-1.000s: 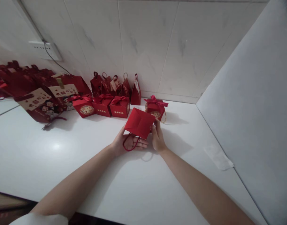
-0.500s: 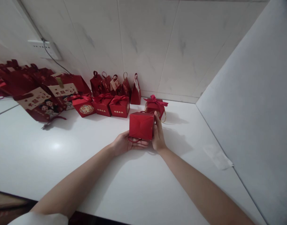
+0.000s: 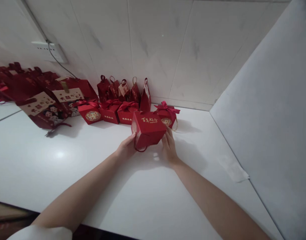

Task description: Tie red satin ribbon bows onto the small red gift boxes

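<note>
Head view: left hand (image 3: 126, 147) and right hand (image 3: 170, 150) held red box (image 3: 150, 128) above table (image 3: 137, 200) (white, glare-spotted); tiled wall (image 3: 155, 43) stood behind.

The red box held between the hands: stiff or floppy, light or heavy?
The red box is probably stiff: its faces look flat, its edges crisp. It may be light, looking like folded card; its inside is hidden. Its looping cord is likely floppy.
</note>
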The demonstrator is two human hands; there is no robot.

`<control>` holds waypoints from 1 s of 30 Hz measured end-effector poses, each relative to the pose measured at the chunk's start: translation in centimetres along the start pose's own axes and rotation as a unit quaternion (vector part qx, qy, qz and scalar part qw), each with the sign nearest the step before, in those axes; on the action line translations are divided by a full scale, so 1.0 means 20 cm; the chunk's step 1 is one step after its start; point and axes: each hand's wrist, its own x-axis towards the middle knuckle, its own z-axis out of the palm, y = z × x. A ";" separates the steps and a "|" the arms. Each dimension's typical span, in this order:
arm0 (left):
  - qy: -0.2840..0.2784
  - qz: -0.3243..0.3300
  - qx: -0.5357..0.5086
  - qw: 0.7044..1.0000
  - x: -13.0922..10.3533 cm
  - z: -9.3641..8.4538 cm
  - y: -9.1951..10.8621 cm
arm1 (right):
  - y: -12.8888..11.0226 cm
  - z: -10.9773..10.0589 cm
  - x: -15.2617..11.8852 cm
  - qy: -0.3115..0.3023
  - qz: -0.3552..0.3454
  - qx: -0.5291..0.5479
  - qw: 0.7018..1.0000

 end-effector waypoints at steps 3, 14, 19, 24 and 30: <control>0.010 0.046 0.048 0.998 0.00 0.00 0.04 | 0.01 0.01 0.00 -0.018 0.023 0.017 0.999; 0.098 0.114 0.040 0.988 0.02 -0.10 0.20 | 0.14 0.01 0.04 0.028 0.196 0.104 0.975; 0.040 0.034 0.131 0.990 0.04 -0.20 0.23 | 0.16 -0.03 0.08 0.074 0.211 0.093 0.970; 0.016 0.007 0.242 0.970 0.03 -0.23 0.22 | -0.08 -0.07 0.08 0.007 0.122 0.080 0.989; 0.051 0.032 0.268 0.962 0.00 -0.15 0.23 | -0.51 -0.02 -0.03 -0.315 -0.121 -0.111 0.935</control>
